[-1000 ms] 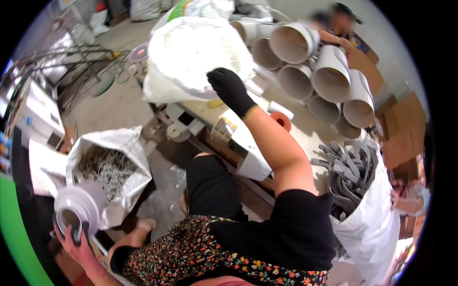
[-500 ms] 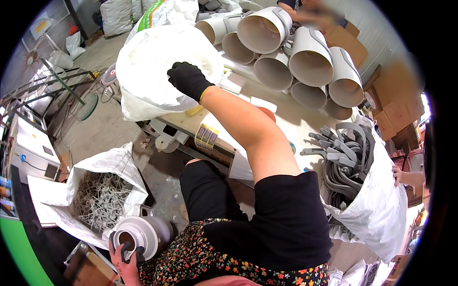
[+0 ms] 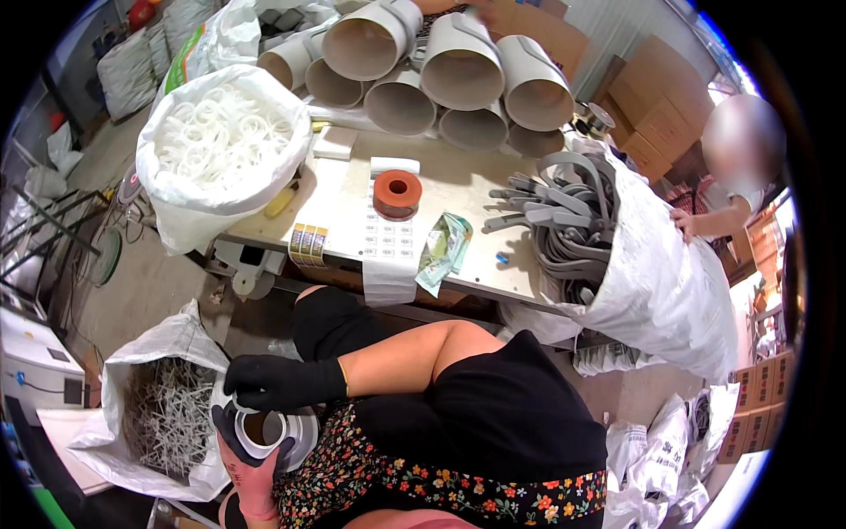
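My left hand [image 3: 244, 467], in a pink and black glove, grips the neck of a pale grey plastic pipe fitting [image 3: 302, 435] by my lap. Its round dark opening faces up. Over that opening is my right hand [image 3: 280, 383] in a black glove, fingers curled. A pale curved edge under the fingers looks like a white ring, largely hidden by the glove. Left of both hands, an open white sack [image 3: 196, 339] holds many metal screw-like pieces [image 3: 167, 414]. On the table's left end, another white sack [image 3: 176, 201] is full of translucent white rings [image 3: 225, 132].
The worktable [image 3: 344, 189] carries an orange tape roll [image 3: 397, 196], label sheets [image 3: 388, 234], a green packet [image 3: 445, 251] and stacked grey pipes [image 3: 463, 75]. Grey straps [image 3: 577, 229] spill from a white sack [image 3: 656, 264] at right, where another person's hand [image 3: 686, 223] rests.
My right hand has left the ring sack and come down to the fitting at my left. My view has shifted to the right. My left hand still grips the fitting.
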Motion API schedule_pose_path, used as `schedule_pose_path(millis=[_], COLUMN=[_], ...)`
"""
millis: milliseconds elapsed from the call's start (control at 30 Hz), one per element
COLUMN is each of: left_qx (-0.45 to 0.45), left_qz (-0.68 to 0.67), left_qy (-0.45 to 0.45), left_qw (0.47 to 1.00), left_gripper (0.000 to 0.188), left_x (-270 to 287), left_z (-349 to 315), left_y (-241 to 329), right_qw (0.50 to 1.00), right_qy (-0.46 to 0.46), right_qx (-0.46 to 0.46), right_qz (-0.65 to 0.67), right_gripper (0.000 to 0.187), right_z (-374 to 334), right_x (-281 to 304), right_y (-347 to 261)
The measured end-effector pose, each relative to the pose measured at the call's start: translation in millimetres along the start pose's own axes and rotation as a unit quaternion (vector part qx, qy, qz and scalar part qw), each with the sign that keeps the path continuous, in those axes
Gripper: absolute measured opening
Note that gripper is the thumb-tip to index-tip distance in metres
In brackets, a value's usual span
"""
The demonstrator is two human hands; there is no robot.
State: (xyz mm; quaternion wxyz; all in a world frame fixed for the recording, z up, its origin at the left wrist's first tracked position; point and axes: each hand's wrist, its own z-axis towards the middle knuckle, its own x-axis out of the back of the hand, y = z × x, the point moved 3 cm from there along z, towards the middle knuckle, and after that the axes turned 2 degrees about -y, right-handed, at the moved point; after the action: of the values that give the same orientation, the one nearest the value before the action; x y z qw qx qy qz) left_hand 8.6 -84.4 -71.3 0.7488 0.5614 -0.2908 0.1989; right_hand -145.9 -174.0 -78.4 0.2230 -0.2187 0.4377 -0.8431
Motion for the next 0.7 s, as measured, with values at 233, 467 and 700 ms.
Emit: schedule_pose_path(millis=[233, 467, 700], left_qx=[-0.005, 0.027, -0.073], left_qz=[-0.039, 0.009, 0.049], left_qy=[0.035, 0.021, -0.035], left_qw=[0.999, 0.999, 0.995], left_gripper=[0.105, 0.104, 0.08], left_x=[2.5, -2.1, -23.4], left_z=[-17.8, -21.0, -10.0], left_y=[-9.1, 13.3, 35.4], right_qw=[0.989, 0.992, 0.952], right_qy=[-0.004, -0.101, -0.251], right_qx=[0.026, -0.028, -0.14], right_qz=[-0.147, -0.065, -0.108], right_gripper=[0.027, 0.034, 0.019], right_z=[-32.6, -25.6, -45.6], right_x=[-18.3, -8.7, 7.2], right_y=[12.4, -59.2, -60.4])
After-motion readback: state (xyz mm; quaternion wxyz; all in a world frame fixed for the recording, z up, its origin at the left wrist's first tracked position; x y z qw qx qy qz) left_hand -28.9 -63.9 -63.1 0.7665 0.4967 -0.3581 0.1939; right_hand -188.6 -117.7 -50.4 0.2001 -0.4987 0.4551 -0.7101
